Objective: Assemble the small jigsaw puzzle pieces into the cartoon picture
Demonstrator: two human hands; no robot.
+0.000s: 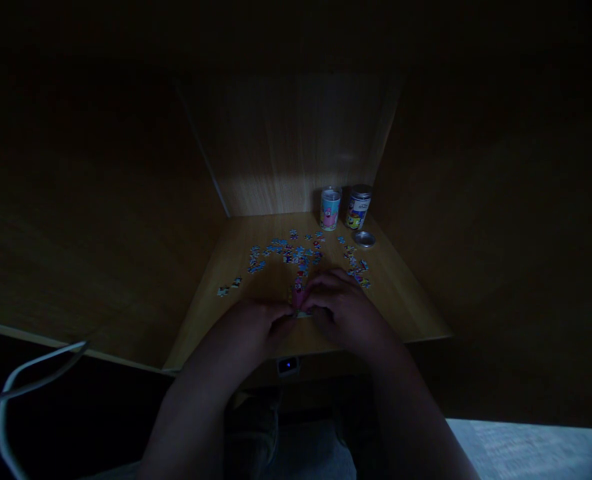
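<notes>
We see a small pink puzzle patch lying low over the near part of the wooden desk, held between the fingertips of our left hand and right hand. Its print is too dim to read. Just beyond it, loose pieces lie flat and scattered, blue, pink and white

Dim wooden desk between dark side panels, brighter wood-grain back panel, white cable left, pale floor right.
</notes>
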